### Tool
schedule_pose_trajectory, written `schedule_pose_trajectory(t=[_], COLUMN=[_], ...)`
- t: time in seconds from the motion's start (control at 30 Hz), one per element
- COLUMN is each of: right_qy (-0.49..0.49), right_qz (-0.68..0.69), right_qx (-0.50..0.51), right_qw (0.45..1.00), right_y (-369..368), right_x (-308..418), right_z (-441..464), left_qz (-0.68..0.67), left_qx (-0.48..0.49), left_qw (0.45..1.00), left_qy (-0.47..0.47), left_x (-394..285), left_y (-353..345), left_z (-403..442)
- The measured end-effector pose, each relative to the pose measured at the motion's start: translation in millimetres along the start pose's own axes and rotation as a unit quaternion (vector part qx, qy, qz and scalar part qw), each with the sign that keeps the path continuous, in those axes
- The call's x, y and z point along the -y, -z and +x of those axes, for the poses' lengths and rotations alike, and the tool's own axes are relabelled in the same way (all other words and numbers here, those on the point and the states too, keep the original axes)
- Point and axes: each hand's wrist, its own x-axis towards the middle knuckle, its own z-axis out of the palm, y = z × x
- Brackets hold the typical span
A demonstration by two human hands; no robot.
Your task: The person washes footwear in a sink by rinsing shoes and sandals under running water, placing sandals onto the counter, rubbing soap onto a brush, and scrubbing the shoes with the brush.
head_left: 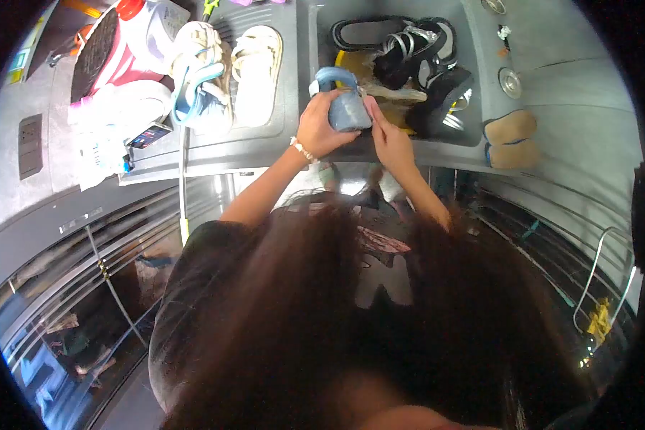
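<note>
Over the front of the grey sink [304, 43], my left hand [321, 127] is closed around a small blue sandal [350, 112], its sole end turned toward me. My right hand [394, 147] pinches a small pink item [370, 107] against the sandal's right side; its exact kind is unclear. Beyond my hands, black strappy sandals [408, 54] lie piled in the basin. A yellow thing [355, 63], partly hidden by the sandals, is also in the basin.
On the left drainboard stand cream sandals [258, 79] and another pair with blue straps [201, 75]. A red-capped bottle [150, 32] and a phone [149, 136] are farther left. Tan soles [510, 132] rest at the sink's right edge. Wire racks [122, 308] sit below.
</note>
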Motion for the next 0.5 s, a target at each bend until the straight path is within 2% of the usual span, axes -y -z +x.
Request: schedule_pose_trajectory(t=[0.07,0.1,0.17,0.2,0.23,0.27,0.33,0.4,0.43,0.5], right_qy=[-0.005,-0.004,-0.073,-0.077,-0.075,-0.009,0.09,0.016,0.019,-0.091], right_qz=[0.05,0.042,0.092,0.14,0.133,0.133,0.097,0.051,0.007,-0.041], right_qx=[-0.066,-0.067,-0.041,-0.032,-0.033,-0.079,-0.135,-0.086,-0.088,-0.045], right_qw=[0.997,0.997,0.992,0.987,0.988,0.988,0.982,0.995,0.996,0.994], right_y=[18,28,49,56,61,65,73,84,87,98], right_x=[4,0,-14,-19,-23,-26,-22,-11,-12,-33], right_z=[-1,2,13,20,22,24,24,12,8,7], left_qz=[-0.015,-0.022,-0.055,-0.079,-0.103,-0.111,-0.125,-0.139,-0.146,-0.142], left_qx=[-0.01,-0.019,-0.026,-0.016,-0.006,0.021,0.01,-0.004,-0.002,0.008], left_qw=[1.0,0.999,0.997,0.995,0.991,0.989,0.985,0.982,0.982,0.985], left_qy=[-0.016,-0.036,-0.047,-0.063,-0.08,-0.098,-0.114,-0.126,-0.123,-0.097], left_x=[-5,-6,-12,-12,-11,-7,-7,-16,-20,-27], left_y=[-18,-27,-47,-59,-69,-75,-91,-103,-111,-125], left_z=[18,29,45,50,53,55,55,54,50,50])
